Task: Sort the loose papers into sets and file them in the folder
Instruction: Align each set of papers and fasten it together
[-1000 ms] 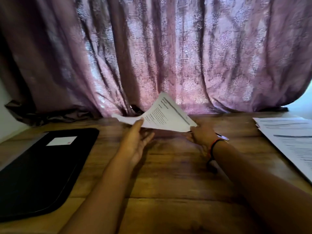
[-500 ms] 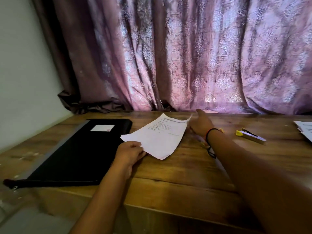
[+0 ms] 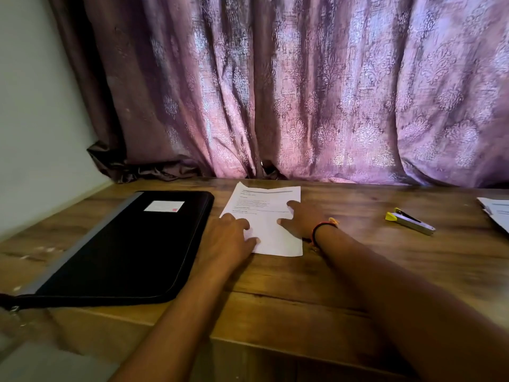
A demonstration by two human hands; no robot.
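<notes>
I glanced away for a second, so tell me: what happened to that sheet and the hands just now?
The paper, held in the air by both hands a second ago, came down and now lies flat on the table beside the black folder. The left hand and the right hand let go their grip and rest open on it. Folder, stapler and far-right stack stayed put.

A mauve patterned curtain (image 3: 303,92) hangs in heavy folds behind the wooden counter (image 3: 275,288), its hem resting on it. A pale plain wall (image 3: 33,119) stands at the left. Light is dim.
</notes>
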